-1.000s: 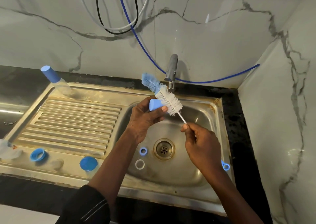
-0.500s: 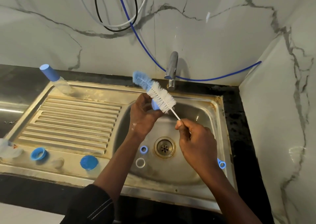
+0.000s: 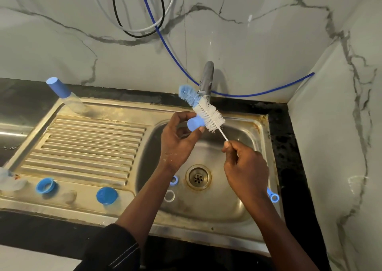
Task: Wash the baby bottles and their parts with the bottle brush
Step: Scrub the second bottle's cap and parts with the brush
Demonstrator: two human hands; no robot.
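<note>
A black sleeve (image 3: 109,250) is covering the left forearm over the dark bench (image 3: 41,227). On the steel sink (image 3: 186,232), the flat strip in front of the ribbed drainboard is carrying a blue cap (image 3: 106,195), a clear teat (image 3: 70,196) and a blue collar ring (image 3: 45,185), each lying apart from the others. Down in the basin, a white ring (image 3: 169,196) and a blue ring (image 3: 174,179) are lying just left of the drain (image 3: 198,177). A blue loop (image 3: 272,196) is showing beside the right wrist.

Above the basin, the right hand (image 3: 246,167) is pinching the thin white stem of the bottle brush (image 3: 206,114), fingers curled round it. The left hand (image 3: 177,142) is holding a small blue bottle cap (image 3: 195,124) between thumb and fingertips, and the white bristles are touching that cap. The brush's blue tip is pointing up and left, in front of the tap (image 3: 206,78).

Farther back, a clear baby bottle (image 3: 68,98) with a blue top is leaning at the drainboard's far left corner. A blue hose (image 3: 258,93) is running along the marble wall.
</note>
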